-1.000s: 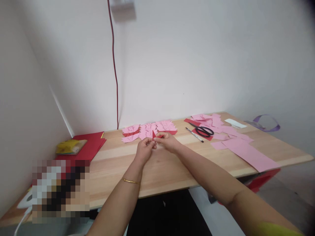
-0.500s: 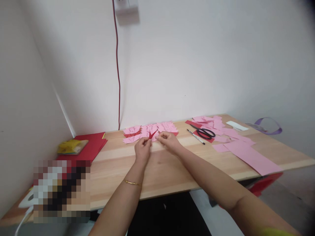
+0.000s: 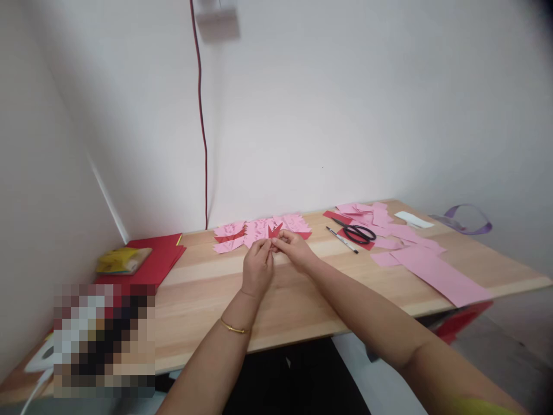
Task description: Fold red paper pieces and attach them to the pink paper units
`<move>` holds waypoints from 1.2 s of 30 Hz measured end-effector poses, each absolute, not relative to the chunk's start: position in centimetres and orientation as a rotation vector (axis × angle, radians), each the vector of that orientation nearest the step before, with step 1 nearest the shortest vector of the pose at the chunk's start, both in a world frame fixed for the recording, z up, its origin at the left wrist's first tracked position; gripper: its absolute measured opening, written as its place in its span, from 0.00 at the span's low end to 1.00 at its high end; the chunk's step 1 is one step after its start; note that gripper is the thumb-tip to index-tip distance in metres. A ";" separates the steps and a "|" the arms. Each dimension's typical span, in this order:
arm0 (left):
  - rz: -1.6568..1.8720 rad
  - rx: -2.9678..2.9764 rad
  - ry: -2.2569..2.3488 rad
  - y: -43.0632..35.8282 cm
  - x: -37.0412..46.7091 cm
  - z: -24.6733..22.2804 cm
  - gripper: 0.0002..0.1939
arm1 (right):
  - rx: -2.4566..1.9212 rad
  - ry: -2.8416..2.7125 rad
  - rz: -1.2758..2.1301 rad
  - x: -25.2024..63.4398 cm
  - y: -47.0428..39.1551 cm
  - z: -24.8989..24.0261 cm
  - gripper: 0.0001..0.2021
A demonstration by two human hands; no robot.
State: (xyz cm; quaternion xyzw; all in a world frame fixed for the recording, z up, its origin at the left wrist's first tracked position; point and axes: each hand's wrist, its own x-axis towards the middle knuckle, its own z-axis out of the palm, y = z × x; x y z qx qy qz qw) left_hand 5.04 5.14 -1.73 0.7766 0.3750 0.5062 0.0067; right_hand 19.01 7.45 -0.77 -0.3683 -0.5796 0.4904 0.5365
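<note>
Red paper (image 3: 273,231), folded to points!
Left hand (image 3: 258,264) and right hand (image 3: 292,246) both pinch it, pink pieces (image 3: 257,230) beyond.

Hands (image 3: 258,267) close together, fingers bent

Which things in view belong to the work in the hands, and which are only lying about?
Work, judging by looks:
red paper, held
pink pieces behind it
probably scissors

Apparently just lying about:
yellow packet
white strip
</note>
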 end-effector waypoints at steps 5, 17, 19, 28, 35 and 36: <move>1.669 1.986 1.204 5.5 4.8 -2.1 0.11 | -0.920 -1.388 1.168 19.4 7.6 -0.8 0.12; 1.410 1.402 0.975 6.3 4.4 -2.5 0.10 | -0.842 -1.515 1.197 19.4 8.0 -1.6 0.12; 1.380 1.377 0.949 6.2 4.5 -2.4 0.11 | -0.861 -1.497 1.184 19.4 8.0 -1.6 0.13; 1.311 1.420 1.003 6.1 4.5 -2.3 0.08 | -0.870 -1.510 1.169 19.5 7.9 -1.5 0.14; 1.277 1.291 0.940 5.9 4.9 -2.3 0.09 | -0.942 -1.435 1.189 19.1 8.3 -1.9 0.18; 1.280 1.278 0.943 5.9 5.0 -2.3 0.10 | -0.953 -1.396 1.241 19.1 8.4 -1.9 0.20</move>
